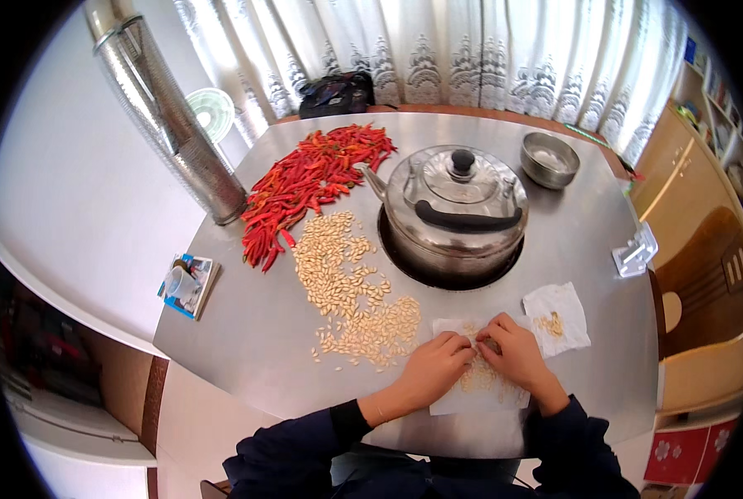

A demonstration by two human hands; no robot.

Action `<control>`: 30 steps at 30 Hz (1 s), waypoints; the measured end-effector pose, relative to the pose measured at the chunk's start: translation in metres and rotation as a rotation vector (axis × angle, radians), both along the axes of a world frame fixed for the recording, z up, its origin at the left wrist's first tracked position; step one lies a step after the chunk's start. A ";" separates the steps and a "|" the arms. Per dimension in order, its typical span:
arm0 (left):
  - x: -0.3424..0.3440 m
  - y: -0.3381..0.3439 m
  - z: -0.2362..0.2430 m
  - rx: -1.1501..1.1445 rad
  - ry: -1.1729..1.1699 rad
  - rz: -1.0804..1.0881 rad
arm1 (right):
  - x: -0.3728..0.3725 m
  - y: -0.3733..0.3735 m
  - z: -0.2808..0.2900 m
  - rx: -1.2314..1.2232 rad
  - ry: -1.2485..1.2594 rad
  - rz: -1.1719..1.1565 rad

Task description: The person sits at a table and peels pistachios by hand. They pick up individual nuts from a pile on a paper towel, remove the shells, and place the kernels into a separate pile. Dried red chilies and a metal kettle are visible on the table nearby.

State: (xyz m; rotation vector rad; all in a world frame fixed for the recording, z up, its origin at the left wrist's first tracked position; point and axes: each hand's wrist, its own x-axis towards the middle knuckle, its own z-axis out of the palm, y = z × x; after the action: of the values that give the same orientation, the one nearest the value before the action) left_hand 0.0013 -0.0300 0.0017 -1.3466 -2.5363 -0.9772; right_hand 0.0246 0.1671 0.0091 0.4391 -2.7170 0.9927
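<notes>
**Facing each other over one white sheet: two bare hands, fingers narrow**

Two hands in play. Left hand (442,363) and right hand (511,349) both had fingers curled, fingertips close together over one flat sheet (448,405). Couldn't tell whether either pinched anything; too small to see. Pale bits (479,381) lay scattered on that sheet, count unclear.

One spread of seeds (338,266), far too many to count: cream, flat ovals, loose on the metal left of the hands, reaching up to the peppers. One tissue (572,309) just right of the right hand: white, wrinkled, one small clump of tan bits (552,324) on it.

Rest: one table (263,358), smooth grey metal. One heap of peppers (313,187), red, slim, glossy, uncountable. One kettle (450,241), round shiny metal, one black handle (467,218), one black knob (463,160), seated in a round opening. One bowl (550,160), metal, round. One pipe (172,125), silvery, dimpled. One book (207,287) with one clear cup (182,284) on top. One clear plastic stand (635,251), right edge.
</notes>
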 end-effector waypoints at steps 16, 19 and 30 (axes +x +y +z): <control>-0.021 0.018 -0.019 0.121 -0.041 0.030 | 0.007 0.002 -0.007 0.046 0.031 -0.069; -0.021 0.017 -0.016 0.110 -0.071 0.060 | 0.008 0.003 -0.005 0.061 0.016 -0.065; -0.022 0.013 -0.016 0.158 -0.085 0.057 | 0.006 0.002 -0.007 0.146 0.069 -0.054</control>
State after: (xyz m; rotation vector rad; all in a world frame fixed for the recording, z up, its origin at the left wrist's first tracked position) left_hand -0.0210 -0.0167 -0.0139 -1.2078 -2.4807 -1.2187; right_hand 0.0306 0.1693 0.0026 0.4144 -2.7342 0.7539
